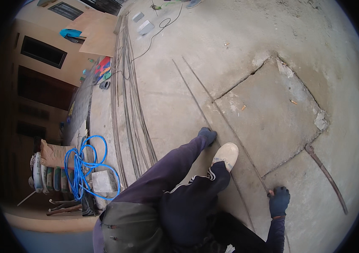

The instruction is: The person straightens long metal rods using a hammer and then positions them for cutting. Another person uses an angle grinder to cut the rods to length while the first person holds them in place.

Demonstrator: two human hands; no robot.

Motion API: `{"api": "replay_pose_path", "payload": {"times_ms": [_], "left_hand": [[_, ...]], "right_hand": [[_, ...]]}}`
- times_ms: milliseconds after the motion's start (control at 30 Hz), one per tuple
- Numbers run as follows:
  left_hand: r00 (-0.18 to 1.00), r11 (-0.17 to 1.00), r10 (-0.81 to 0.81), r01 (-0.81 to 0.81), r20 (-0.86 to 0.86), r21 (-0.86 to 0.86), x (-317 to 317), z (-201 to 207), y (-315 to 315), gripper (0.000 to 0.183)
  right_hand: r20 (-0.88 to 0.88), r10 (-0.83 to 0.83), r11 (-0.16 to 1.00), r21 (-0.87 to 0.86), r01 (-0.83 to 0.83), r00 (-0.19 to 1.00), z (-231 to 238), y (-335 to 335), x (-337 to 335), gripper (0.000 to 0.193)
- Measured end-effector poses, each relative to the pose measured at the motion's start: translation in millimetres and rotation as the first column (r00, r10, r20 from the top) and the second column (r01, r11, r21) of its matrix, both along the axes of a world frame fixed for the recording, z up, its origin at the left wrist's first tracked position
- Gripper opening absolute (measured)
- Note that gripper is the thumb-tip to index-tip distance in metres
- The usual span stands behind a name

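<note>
Thin rods (pixel 244 149) beside shoe (pixel 228 154) and slab (pixel 272 122)

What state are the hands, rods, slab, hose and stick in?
Left hand: gloved, at left rod; grip unclear
Right hand: gloved, at right rod; grip unclear
Left rod: unbundled, nearly straight
Right rod: unbundled, nearly straight
Rod bundle: bunched lengthwise
Concrete slab: chipped at corners
Blue hose: loosely coiled
Brown stick: lying, bent

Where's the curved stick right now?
In the head view's lower right, the curved stick has its upper end by the square slab, right of your right hand.
</note>
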State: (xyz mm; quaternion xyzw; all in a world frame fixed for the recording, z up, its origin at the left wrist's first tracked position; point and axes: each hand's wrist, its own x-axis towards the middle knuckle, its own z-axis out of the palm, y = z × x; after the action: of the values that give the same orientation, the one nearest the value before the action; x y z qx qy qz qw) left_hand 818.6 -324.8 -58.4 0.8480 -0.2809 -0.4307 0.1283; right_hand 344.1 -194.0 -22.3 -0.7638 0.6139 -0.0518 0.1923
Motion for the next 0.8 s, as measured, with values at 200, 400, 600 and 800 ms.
{"api": "replay_pose_path", "payload": {"times_ms": [200,400,600,800], "left_hand": [[0.881,0.956,0.072,-0.195,-0.467,-0.220,-50,17,-65,0.022],[0.768,0.907,0.264,-0.403,-0.584,-0.119,-86,16,-104,0.021],[0.415,0.861,0.442,-0.445,-0.795,0.247,-34,22,-54,0.054],[0.314,0.942,0.259,-0.292,-0.913,0.166,-32,53,-44,0.086]], "right_hand": [[-0.023,-0.038,0.999,-0.033,0.038,0.999,-12,34,9,0.031],[-0.219,0.010,0.998,0.062,0.004,0.976,-12,25,8,0.033],[0.010,-0.231,0.965,0.128,0.228,0.973,4,28,5,0.033],[-0.105,-0.108,0.949,0.284,0.134,0.989,42,40,9,0.042]]}}
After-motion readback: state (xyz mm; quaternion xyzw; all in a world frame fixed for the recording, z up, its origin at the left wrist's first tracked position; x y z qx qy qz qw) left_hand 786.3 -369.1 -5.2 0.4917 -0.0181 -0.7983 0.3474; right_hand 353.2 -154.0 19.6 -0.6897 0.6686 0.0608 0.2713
